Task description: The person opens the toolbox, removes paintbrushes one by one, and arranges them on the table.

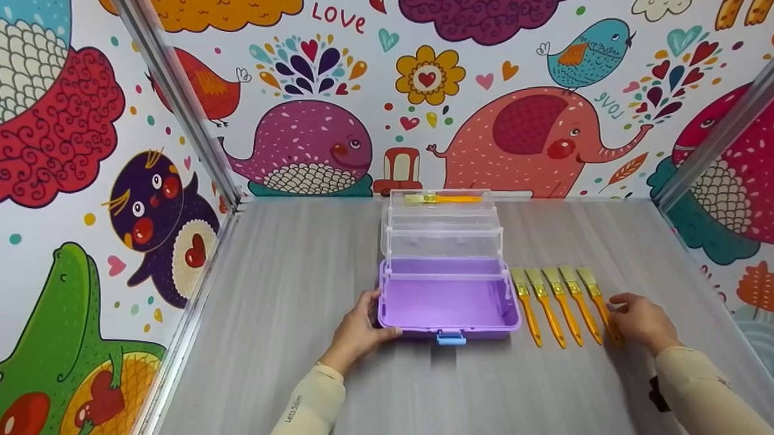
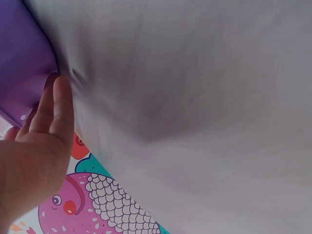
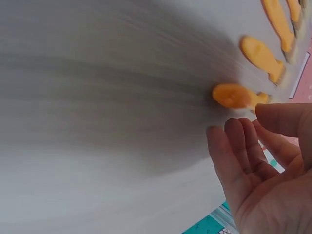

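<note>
A purple toolbox (image 1: 448, 302) stands with its clear fold-out trays (image 1: 444, 241) raised toward the back and a blue latch (image 1: 451, 338) in front. My left hand (image 1: 360, 331) holds its front left corner, thumb at the front rim, fingers along the side wall (image 2: 24, 63). To the right of the box lie several paintbrushes (image 1: 558, 295) in a row, bristles away from me, orange handles toward me. Beside the rightmost paintbrush (image 1: 594, 291) is my right hand (image 1: 645, 321); in the right wrist view its thumb and fingers are spread close to that handle (image 3: 234, 96).
Another paintbrush (image 1: 457, 199) lies in the top clear tray at the back. Printed panels with cartoon animals enclose the grey tabletop (image 1: 286, 266) at the back and sides. A small black object (image 1: 658, 395) shows beside the right sleeve.
</note>
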`<action>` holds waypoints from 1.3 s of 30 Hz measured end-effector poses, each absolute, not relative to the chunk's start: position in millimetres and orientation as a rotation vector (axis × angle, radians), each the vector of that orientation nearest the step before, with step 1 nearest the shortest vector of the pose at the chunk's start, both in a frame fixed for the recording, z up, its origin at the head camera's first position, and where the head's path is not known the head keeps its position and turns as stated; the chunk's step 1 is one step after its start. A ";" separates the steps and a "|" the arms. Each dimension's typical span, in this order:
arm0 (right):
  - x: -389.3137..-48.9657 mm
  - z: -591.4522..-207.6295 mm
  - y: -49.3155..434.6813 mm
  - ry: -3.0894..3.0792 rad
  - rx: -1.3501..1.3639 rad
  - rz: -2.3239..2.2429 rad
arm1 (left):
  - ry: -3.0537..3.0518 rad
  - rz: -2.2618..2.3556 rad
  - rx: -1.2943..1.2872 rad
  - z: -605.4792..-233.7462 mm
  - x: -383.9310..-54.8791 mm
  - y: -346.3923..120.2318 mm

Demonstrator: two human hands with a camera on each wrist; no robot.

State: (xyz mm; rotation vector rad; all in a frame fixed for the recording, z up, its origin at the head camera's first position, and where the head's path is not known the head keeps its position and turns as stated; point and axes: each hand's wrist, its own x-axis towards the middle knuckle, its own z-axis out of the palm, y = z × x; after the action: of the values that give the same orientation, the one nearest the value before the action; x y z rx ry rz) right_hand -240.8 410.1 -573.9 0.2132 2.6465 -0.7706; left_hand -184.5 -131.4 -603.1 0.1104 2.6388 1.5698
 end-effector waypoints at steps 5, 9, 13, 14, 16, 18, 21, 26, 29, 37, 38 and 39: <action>-249.6 -555.4 408.2 2.664 0.148 -0.790 | 2.656 1.553 0.123 -603.1 -185.0 -132.1; -261.1 -536.9 399.5 2.724 0.065 -0.789 | 2.655 1.554 0.120 -603.6 -185.0 -131.8; -276.4 -515.9 384.3 2.785 -0.022 -0.788 | 2.652 1.552 0.118 -604.1 -185.3 -131.3; -280.2 -510.0 379.5 2.792 -0.039 -0.791 | 2.653 1.552 0.121 -604.4 -185.4 -131.2; -287.7 -497.4 369.0 2.787 -0.063 -0.808 | 2.653 1.554 0.124 -604.6 -185.5 -131.2; -294.9 -484.1 357.7 2.774 -0.089 -0.821 | 2.655 1.561 0.129 -605.0 -185.8 -131.2; -304.8 -466.2 340.0 2.776 -0.139 -0.828 | 2.651 1.568 0.121 -604.8 -185.8 -131.2; -319.9 -446.8 310.5 2.800 -0.266 -0.835 | 2.662 1.536 0.105 -605.0 -184.6 -130.6; -328.1 -440.7 291.6 2.811 -0.343 -0.829 | 2.670 1.524 0.104 -604.9 -183.9 -130.2; -347.5 -431.7 244.5 2.859 -0.518 -0.775 | 2.633 1.555 0.072 -602.9 -184.8 -129.6; -350.2 -431.6 239.3 2.866 -0.533 -0.774 | 2.630 1.559 0.073 -602.9 -184.9 -129.7; -352.8 -431.8 234.3 2.873 -0.552 -0.778 | 2.629 1.566 0.081 -602.8 -185.0 -129.8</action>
State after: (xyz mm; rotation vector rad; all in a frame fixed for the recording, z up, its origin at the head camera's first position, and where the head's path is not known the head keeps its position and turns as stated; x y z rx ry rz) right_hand -352.8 234.3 -431.8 -0.5521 2.8734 -0.7778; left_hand -185.0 -129.8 -602.8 0.0807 2.6292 1.5655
